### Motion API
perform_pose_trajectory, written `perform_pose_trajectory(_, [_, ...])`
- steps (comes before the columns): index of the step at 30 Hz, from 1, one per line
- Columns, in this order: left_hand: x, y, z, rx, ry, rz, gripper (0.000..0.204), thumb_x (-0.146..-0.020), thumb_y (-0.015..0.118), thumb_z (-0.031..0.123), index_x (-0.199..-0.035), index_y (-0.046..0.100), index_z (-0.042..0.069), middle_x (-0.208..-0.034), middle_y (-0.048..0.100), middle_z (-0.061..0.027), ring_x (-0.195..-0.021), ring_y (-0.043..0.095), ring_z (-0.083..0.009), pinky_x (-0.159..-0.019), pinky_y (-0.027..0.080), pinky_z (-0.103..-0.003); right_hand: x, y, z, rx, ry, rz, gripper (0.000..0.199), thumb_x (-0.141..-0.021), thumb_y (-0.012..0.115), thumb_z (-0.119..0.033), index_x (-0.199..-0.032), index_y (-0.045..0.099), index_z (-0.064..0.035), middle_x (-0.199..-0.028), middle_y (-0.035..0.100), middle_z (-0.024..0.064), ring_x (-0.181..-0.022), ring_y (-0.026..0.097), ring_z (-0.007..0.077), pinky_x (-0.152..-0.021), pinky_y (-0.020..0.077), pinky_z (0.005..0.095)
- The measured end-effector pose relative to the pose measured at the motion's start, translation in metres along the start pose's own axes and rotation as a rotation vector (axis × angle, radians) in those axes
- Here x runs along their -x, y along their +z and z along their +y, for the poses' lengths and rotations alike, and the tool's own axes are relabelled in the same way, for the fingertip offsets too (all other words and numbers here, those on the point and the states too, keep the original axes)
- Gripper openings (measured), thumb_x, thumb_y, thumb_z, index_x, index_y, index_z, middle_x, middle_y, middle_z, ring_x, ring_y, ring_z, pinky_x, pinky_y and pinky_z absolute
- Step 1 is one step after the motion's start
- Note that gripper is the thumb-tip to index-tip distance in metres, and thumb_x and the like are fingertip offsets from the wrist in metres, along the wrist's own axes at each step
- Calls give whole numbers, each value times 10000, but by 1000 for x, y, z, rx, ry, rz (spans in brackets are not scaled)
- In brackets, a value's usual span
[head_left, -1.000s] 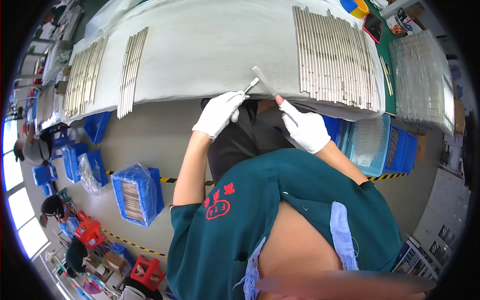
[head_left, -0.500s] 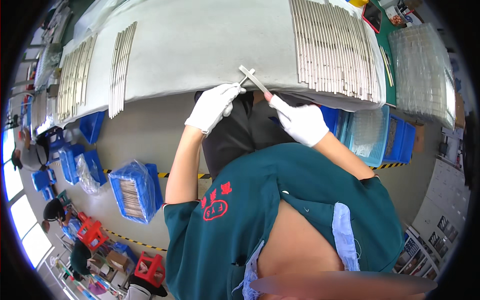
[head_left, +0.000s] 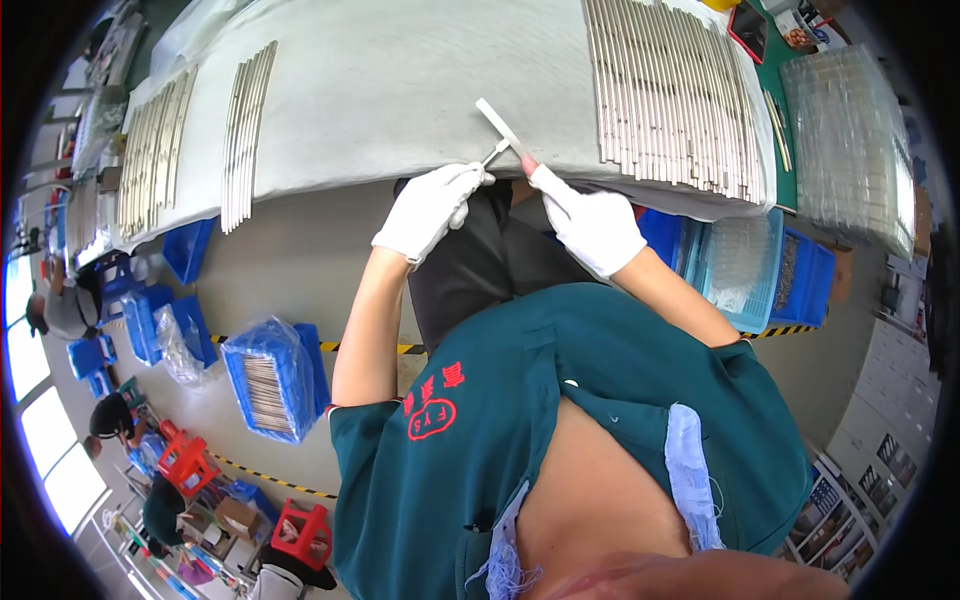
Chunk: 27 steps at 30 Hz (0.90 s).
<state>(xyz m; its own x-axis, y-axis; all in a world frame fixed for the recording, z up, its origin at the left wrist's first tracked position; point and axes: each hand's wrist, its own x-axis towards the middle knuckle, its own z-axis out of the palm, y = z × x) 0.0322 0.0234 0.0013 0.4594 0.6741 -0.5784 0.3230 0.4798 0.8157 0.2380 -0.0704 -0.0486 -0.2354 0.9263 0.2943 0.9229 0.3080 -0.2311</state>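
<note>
In white gloves, both my hands meet at the table's near edge. Closed fingers of my left hand (head_left: 430, 210) grip a thin metal rod (head_left: 495, 152), of which only a short end sticks out to the upper right. My right hand (head_left: 594, 225), one fingertip bare, holds a narrow, flat whitish strip (head_left: 497, 122) that slants up and left over the table. The strip's lower part touches or crosses the rod's end; I cannot tell which. What the strip is made of does not show.
Long metal rods (head_left: 670, 100) lie in a dense row on the right of the grey-covered table (head_left: 420, 80). Smaller rows (head_left: 248, 135) lie at left. Clear plastic trays (head_left: 850, 150) stack at far right. Blue bins (head_left: 800, 275) stand below; people sit at far left.
My right hand has moved a little up and left, pushing the strip farther across the rod's end. My left hand has barely shifted.
</note>
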Motion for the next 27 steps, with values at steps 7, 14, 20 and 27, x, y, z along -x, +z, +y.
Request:
perform_pose_trajectory(7, [3, 2, -1, -15, 3, 13, 243, -910, 526, 239, -946, 659, 40, -618, 446, 36, -509, 363, -51, -466, 282, -211, 0, -13, -6, 15, 41, -71, 515, -855, 490, -177, -1358, 398, -242, -491, 524, 34, -361, 505, 214, -347, 399, 343])
perform_pose_trajectory(14, [6, 18, -4, 23, -23, 84, 282, -935, 469, 295, -960, 625, 61, -536, 416, 41, -401, 305, -33, -350, 217, -195, 6, -18, 6, 3, -17, -181, 205, -803, 523, -86, -985, 583, -13, -1366, 427, 109, -460, 549, 209, -421, 448, 327])
perform_pose_trajectory(20, [-8, 57, -34, 363, 176, 120, 208, -956, 413, 207, -1012, 534, 48, -611, 479, 9, -403, 341, -43, -366, 275, -196, -2, -28, -11, -54, 134, -379, 406, -849, 488, -162, -1246, 466, -79, -925, 591, 157, -411, 517, 252, -404, 413, 367])
perform_pose_trajectory(27, [-13, 66, -38, 596, 128, 161, 189, -949, 457, 232, -907, 549, 72, -546, 405, 42, -402, 294, -38, -373, 219, -207, -4, -22, -23, -105, 117, -158, 617, -848, 501, -161, -1420, 271, -132, -435, 462, 62, -365, 485, 236, -390, 400, 353])
